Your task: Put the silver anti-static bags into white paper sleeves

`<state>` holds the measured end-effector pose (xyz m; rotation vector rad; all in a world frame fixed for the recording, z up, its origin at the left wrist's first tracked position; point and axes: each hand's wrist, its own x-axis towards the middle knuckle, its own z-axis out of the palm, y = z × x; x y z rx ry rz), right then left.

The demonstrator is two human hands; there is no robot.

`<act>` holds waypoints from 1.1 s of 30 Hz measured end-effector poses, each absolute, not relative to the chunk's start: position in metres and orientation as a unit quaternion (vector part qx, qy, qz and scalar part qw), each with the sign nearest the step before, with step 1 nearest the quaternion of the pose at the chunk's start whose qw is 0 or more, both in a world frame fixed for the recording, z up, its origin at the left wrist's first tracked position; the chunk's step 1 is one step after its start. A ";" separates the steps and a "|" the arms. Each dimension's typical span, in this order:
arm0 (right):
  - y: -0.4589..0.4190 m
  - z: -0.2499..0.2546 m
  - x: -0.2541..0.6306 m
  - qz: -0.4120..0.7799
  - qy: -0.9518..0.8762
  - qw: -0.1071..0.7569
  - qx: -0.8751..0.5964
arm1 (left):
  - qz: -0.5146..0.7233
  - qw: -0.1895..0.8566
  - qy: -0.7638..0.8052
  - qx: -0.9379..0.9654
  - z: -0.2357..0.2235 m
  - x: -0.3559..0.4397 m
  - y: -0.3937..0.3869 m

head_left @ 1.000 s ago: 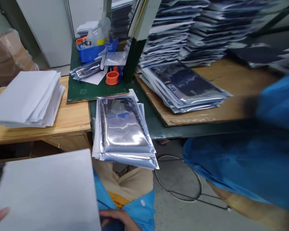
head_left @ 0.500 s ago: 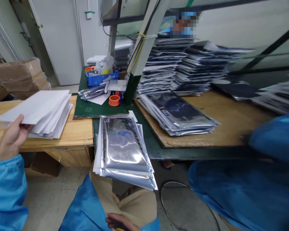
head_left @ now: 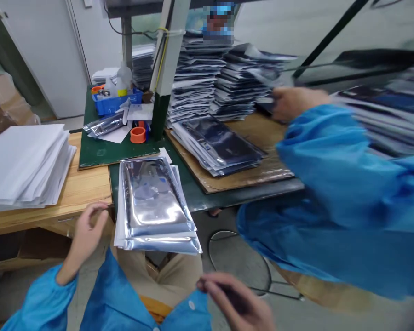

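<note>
My left hand (head_left: 87, 236) hangs by the front edge of the wooden table (head_left: 79, 197), fingers curled and holding nothing. Just right of it, a stack of silver antistatic bags (head_left: 155, 204) lies on the green mat (head_left: 200, 197), overhanging the mat's front edge. A pile of white paper sheets (head_left: 24, 165) sits on the wooden table, out of reach of my fingers. Low down above my lap, my right hand (head_left: 236, 299) is blurred, with its fingers partly closed; a dark patch between them could be shadow or an object.
A co-worker's blue-sleeved arm (head_left: 331, 184) reaches in from the right, its hand (head_left: 293, 103) at tall stacks of dark bags (head_left: 196, 82). A flatter stack (head_left: 215, 145) lies on a cardboard sheet. A blue bin (head_left: 113, 103) and orange tape roll (head_left: 138, 134) stand behind. A round stool frame (head_left: 239, 262) is below.
My left hand has let go of the white sheet, which now lies on the pile, and dropped toward the table edge. My right hand has risen and moved right. The co-worker's arm has reached farther up.
</note>
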<state>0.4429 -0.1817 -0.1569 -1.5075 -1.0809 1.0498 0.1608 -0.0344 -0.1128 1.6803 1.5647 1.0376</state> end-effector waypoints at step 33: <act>-0.044 -0.122 0.461 0.599 -0.272 0.552 -0.512 | 0.426 0.562 0.529 0.473 -0.136 0.199 0.022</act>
